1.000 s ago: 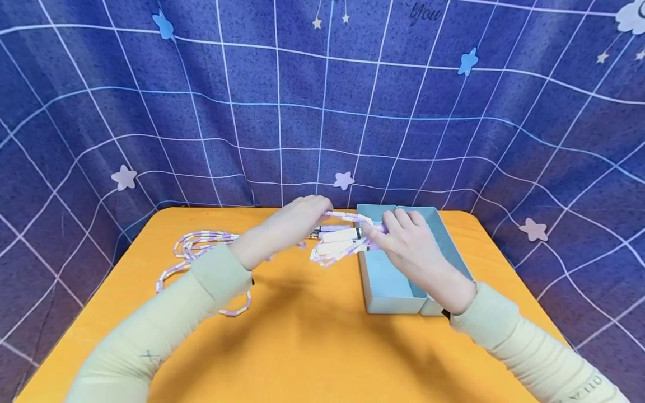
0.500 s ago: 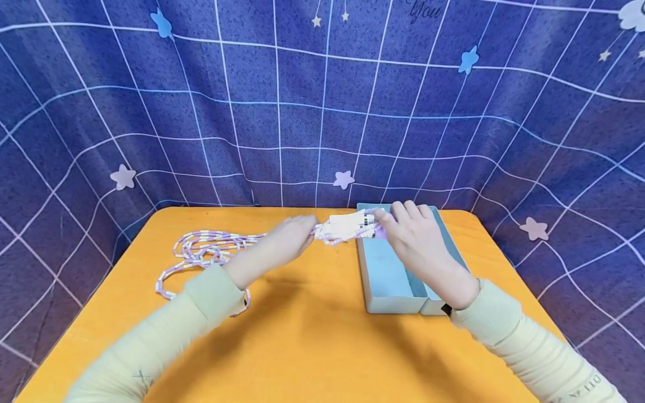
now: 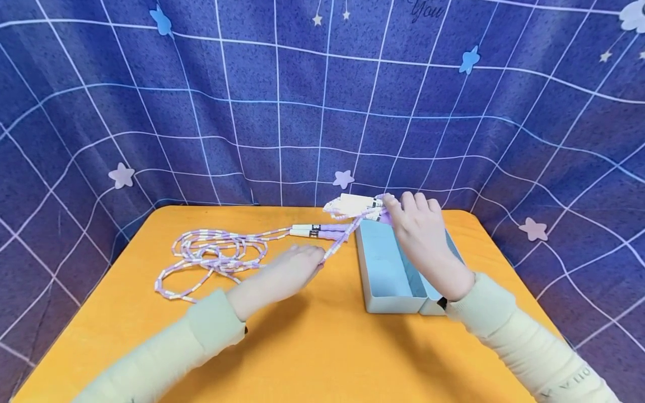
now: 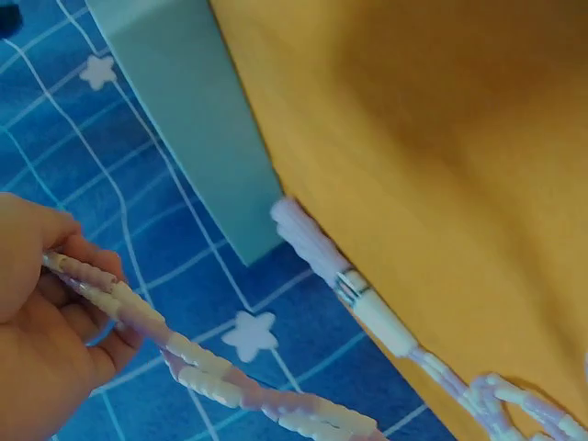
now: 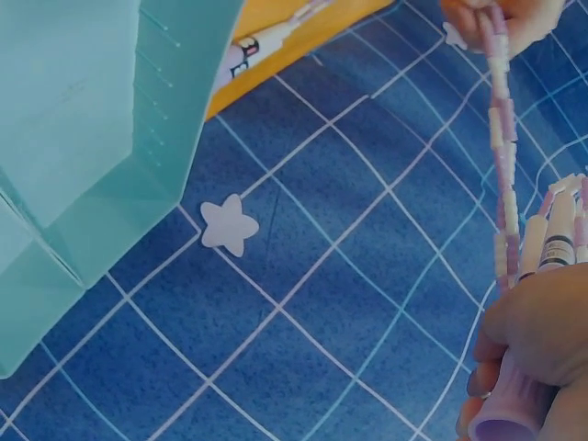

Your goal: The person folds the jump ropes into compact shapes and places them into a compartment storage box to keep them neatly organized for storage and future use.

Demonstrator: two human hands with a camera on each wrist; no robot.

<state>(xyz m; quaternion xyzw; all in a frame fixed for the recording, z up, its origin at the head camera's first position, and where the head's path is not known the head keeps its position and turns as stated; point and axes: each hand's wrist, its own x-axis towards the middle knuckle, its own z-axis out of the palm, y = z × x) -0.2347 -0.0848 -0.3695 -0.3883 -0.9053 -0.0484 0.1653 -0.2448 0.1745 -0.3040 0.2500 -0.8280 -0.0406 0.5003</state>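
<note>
My right hand point(image 3: 423, 238) grips the purple-and-white handles of a beaded jump rope point(image 3: 355, 205), raised over the far end of a pale blue box point(image 3: 388, 274). Part of the rope is gathered against the handles. In the right wrist view, a purple handle end point(image 5: 508, 409) pokes out below the fingers. My left hand point(image 3: 289, 274), lower and to the left, pinches a doubled beaded strand point(image 4: 220, 372) that runs taut up to the right hand. A second beaded jump rope point(image 3: 216, 260) lies in loose loops on the table at left, its two handles point(image 3: 319, 230) side by side pointing right.
The box has a divider point(image 5: 41, 239) along its length and stands at the right of the orange table point(image 3: 322, 358). A blue curtain point(image 3: 302, 112) with a grid and stars hangs close behind the table's back edge.
My left hand has come down and toward me, drawing out the doubled strand. My right hand has lifted the handle bundle slightly. The second rope's handles now show on the table.
</note>
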